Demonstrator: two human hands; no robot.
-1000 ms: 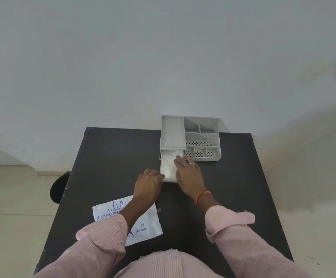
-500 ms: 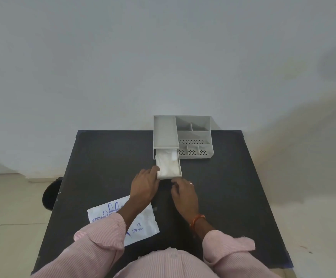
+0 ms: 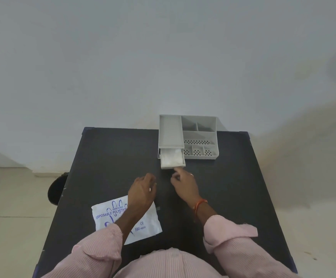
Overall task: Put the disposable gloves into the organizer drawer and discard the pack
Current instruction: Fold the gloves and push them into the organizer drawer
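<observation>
head | gloves [image 3: 172, 158] in drawer [image 3: 173, 166] | right hand [image 3: 185, 184] touching front

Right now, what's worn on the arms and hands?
Both arms have pink, finely striped shirt sleeves, cuffs rolled back below the elbow. The right hand has a ring on one finger and an orange band at the wrist. The left hand shows no band; no gloves on either.

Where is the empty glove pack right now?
The glove pack lies flat on the black table, near its front left, partly under the left forearm and well short of the organizer drawer.
</observation>
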